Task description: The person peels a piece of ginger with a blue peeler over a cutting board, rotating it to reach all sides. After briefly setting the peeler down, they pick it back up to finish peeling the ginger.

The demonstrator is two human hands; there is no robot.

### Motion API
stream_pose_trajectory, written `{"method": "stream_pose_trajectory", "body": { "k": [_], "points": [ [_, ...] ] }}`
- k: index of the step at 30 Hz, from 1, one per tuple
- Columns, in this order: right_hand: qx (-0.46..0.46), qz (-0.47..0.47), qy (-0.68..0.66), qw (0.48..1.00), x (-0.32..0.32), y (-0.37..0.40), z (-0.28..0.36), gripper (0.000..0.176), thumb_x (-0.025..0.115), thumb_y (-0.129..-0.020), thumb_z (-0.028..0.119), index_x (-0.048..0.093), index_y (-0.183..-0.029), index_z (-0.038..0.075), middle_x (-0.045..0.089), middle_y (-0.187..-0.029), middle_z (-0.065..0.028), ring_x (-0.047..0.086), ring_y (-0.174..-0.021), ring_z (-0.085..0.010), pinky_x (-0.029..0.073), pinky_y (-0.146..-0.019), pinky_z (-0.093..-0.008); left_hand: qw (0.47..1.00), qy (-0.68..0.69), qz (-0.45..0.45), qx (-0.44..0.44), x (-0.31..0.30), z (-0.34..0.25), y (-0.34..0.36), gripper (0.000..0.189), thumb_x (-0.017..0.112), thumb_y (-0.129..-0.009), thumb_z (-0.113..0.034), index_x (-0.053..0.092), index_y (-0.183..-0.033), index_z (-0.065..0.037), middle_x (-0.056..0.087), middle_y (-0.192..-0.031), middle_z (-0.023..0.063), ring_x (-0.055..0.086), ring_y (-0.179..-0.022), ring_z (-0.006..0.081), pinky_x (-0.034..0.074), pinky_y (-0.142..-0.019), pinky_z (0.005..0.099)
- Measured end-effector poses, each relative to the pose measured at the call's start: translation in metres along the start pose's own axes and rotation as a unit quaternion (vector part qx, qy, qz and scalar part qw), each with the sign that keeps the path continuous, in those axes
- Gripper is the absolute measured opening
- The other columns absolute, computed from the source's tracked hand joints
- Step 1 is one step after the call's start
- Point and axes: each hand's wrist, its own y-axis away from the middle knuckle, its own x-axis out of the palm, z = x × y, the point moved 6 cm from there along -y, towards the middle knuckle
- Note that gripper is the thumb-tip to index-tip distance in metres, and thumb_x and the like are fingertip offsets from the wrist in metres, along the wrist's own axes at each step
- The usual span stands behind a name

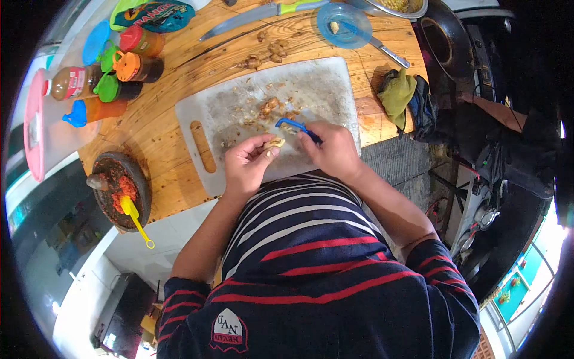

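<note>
My left hand (250, 163) pinches a small pale piece of ginger-like root (275, 143) between thumb and fingertips, with some brown skin on it. My right hand (332, 149) is closed around the handle of a blue peeler (290, 124), its head pointing left toward the root, a little apart from it. Both hands are over the near part of a worn white cutting board (323, 78). Brown peelings (270, 106) and scraps are scattered on the board beyond the hands. Several unpeeled brown roots (277, 50) lie on the wooden table past the board.
A blue bowl (335, 43) holds a pale peeled piece, with a knife handle (390, 52) sticking out. A large knife (245, 21) lies at the back. Sauce bottles (139, 67) stand left, near a stone mortar (142, 173) of red paste. A green cloth (397, 99) lies right.
</note>
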Motion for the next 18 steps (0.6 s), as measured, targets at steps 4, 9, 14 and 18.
{"method": "stream_pose_trajectory", "body": {
  "k": [4,9,14,18],
  "points": [
    [-0.017,0.007,-0.059,0.998,-0.002,0.002,0.018,0.019,0.07,-0.089,0.023,0.071,-0.092,0.004,0.067,-0.076,-0.0192,0.066,-0.067,-0.0391,0.052,-0.061,-0.0471,1.0,-0.003,-0.002,0.028,-0.003,-0.001,-0.003,0.026,0.072,-0.089,0.004,0.069,-0.114,0.005,0.073,-0.1,0.0074,0.067,-0.086,0.0094,0.054,-0.075,0.0237],
    [-0.01,-0.009,-0.018,1.0,0.002,-0.002,0.002,0.02,0.07,-0.09,0.024,0.071,-0.092,0.004,0.066,-0.074,-0.0194,0.066,-0.066,-0.0382,0.052,-0.059,-0.0449,0.998,0.057,-0.004,-0.003,-0.007,0.004,-0.004,0.028,0.073,-0.088,0.004,0.068,-0.116,0.006,0.073,-0.104,0.0099,0.069,-0.091,0.0129,0.056,-0.082,0.0253],
    [0.063,-0.003,-0.036,0.997,-0.004,0.003,-0.005,0.019,0.071,-0.089,0.023,0.072,-0.093,0.005,0.066,-0.073,-0.02,0.067,-0.064,-0.0361,0.052,-0.058,-0.0423,0.999,0.041,-0.005,-0.005,-0.006,0.0,-0.003,0.032,0.075,-0.086,0.006,0.067,-0.116,0.005,0.073,-0.105,0.0104,0.069,-0.094,0.0137,0.056,-0.083,0.0261],
    [0.071,-0.01,-0.063,0.995,-0.004,0.004,0.008,0.02,0.072,-0.089,0.023,0.071,-0.09,0.003,0.065,-0.072,-0.0197,0.067,-0.065,-0.0364,0.052,-0.058,-0.043,1.0,0.01,-0.009,0.02,-0.001,-0.006,-0.003,0.028,0.075,-0.085,0.008,0.066,-0.111,0.003,0.073,-0.105,0.0111,0.068,-0.093,0.0135,0.056,-0.081,0.0263]
  ]
}}
